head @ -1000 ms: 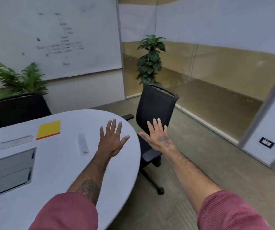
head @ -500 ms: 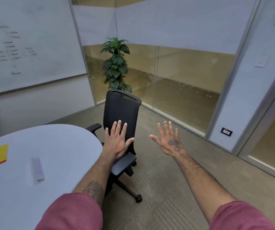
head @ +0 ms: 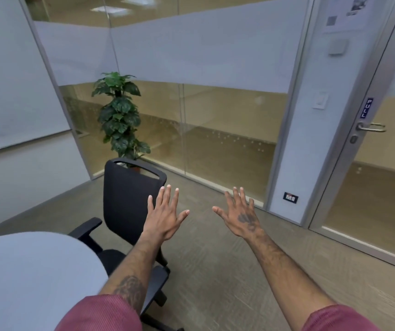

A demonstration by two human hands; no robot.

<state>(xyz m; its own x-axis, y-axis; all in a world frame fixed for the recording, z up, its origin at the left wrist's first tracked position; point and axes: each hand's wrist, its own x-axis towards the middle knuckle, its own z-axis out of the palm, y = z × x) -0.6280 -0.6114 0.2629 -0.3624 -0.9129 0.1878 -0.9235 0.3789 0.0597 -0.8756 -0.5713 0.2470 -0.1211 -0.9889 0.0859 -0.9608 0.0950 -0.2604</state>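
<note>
Both my arms stretch forward at chest height, palms down. My left hand [head: 164, 217] has its fingers straight and spread, and it hovers in front of the back of a black office chair [head: 129, 201] without touching it. My right hand [head: 240, 215] is also spread flat, in the air over the carpet, holding nothing. Red sleeves cover both upper arms.
A round white table [head: 29, 273] fills the lower left, with the chair tucked at its edge. A potted plant [head: 120, 115] stands in the corner by the glass wall. At the right is a glass door with a lever handle [head: 370, 127] and a PULL sign [head: 364, 108].
The view has swung to the right: the whiteboard, yellow pad and other table items have left the frame, and the door has come into sight. Both hands stay spread and hold nothing.
</note>
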